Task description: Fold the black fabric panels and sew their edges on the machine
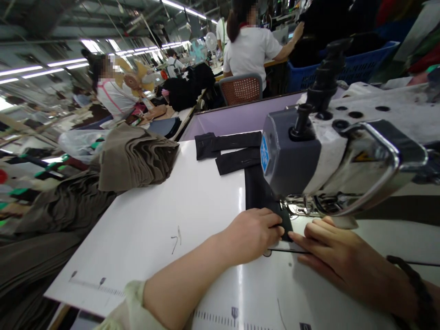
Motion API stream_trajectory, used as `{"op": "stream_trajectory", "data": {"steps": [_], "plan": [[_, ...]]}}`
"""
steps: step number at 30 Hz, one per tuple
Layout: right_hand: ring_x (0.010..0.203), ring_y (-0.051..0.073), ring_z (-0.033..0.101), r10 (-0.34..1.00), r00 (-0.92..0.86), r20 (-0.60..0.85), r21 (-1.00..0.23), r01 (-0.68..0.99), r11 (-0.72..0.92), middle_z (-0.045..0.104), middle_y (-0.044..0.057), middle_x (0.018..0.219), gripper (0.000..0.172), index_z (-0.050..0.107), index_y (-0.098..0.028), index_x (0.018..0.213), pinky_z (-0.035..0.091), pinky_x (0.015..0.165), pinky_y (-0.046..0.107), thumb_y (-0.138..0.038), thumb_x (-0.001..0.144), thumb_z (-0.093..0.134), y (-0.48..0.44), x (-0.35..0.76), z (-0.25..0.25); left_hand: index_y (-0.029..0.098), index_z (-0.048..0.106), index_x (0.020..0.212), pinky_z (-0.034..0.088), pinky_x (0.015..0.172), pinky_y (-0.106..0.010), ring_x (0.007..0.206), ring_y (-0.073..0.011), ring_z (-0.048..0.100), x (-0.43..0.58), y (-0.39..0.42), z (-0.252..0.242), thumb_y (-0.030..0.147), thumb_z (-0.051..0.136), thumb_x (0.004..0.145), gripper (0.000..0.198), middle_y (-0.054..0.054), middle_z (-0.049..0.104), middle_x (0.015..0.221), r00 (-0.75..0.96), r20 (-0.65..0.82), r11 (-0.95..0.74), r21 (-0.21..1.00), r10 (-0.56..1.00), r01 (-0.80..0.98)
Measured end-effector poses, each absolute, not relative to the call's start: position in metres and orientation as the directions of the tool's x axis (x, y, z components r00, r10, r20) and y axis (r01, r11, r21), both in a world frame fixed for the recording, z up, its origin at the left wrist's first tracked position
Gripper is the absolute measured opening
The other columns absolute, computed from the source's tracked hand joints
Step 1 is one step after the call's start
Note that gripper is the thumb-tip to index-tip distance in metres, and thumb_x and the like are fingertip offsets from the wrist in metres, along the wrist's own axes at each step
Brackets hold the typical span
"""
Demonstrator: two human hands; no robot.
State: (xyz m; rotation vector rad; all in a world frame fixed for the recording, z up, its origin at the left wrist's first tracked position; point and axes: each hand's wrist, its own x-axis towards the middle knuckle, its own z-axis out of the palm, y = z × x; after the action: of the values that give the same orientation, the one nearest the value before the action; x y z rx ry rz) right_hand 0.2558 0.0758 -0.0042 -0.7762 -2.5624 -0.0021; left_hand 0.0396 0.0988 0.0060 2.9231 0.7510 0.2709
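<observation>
The end of the black cloth strip (264, 195) is hidden under the left hand (250, 236). The needle cannot be made out beneath the sewing machine (292, 156), and the machine is cut off by the right edge of the view. The right forearm behind the right hand (343, 259) is cut off at the lower right corner, and the sleeve (129, 307) by the bottom edge. The thin dark marks (175, 240) on the worktop (137, 256) are too small to be told, and the ruler marks (233, 316) along its near edge are cut off below.
</observation>
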Motion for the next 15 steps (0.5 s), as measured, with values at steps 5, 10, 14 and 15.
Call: {"op": "stream_trajectory", "data": {"steps": [5, 10, 14, 15], "plan": [[0.067, 0.014, 0.056, 0.56, -0.706, 0.434, -0.111, 0.575, 0.811, 0.057, 0.005, 0.073, 0.034, 0.063, -0.014, 0.096, 0.043, 0.062, 0.027, -0.031, 0.095, 0.034, 0.078, 0.253, -0.006, 0.01, 0.065, 0.091, 0.049, 0.085, -0.031, 0.093, -0.0203, 0.059, 0.04, 0.106, 0.007, 0.022, 0.046, 0.093, 0.023, -0.008, 0.064, 0.1, 0.848, 0.114, -0.85, 0.182, 0.518, 0.495], [0.074, 0.018, 0.059, 0.609, -0.688, 0.396, -0.087, 0.632, 0.77, 0.063, 0.008, 0.083, 0.036, 0.061, -0.014, 0.107, 0.048, 0.065, 0.031, -0.035, 0.094, 0.034, 0.082, 0.255, -0.017, 0.011, 0.064, 0.092, 0.048, 0.086, -0.03, 0.095, -0.0198, 0.058, 0.041, 0.113, 0.007, 0.022, 0.048, 0.092, 0.02, -0.007, 0.064, 0.099, 0.829, 0.113, -0.832, 0.181, 0.547, 0.524], [0.082, 0.02, 0.062, 0.637, -0.667, 0.385, -0.036, 0.68, 0.733, 0.066, 0.01, 0.096, 0.039, 0.061, -0.015, 0.113, 0.051, 0.068, 0.033, -0.038, 0.094, 0.036, 0.086, 0.258, -0.029, 0.013, 0.065, 0.091, 0.049, 0.082, -0.029, 0.093, -0.0192, 0.059, 0.041, 0.119, 0.003, 0.021, 0.048, 0.093, 0.02, -0.006, 0.065, 0.103, 0.802, 0.156, -0.816, 0.155, 0.577, 0.557], [0.083, 0.021, 0.062, 0.643, -0.664, 0.382, -0.02, 0.689, 0.724, 0.066, 0.011, 0.099, 0.04, 0.061, -0.016, 0.114, 0.051, 0.067, 0.034, -0.039, 0.094, 0.035, 0.086, 0.258, -0.031, 0.013, 0.065, 0.09, 0.049, 0.081, -0.029, 0.092, -0.0193, 0.06, 0.042, 0.12, 0.002, 0.021, 0.048, 0.092, 0.019, -0.005, 0.065, 0.102, 0.796, 0.159, -0.811, 0.148, 0.584, 0.566]]}}
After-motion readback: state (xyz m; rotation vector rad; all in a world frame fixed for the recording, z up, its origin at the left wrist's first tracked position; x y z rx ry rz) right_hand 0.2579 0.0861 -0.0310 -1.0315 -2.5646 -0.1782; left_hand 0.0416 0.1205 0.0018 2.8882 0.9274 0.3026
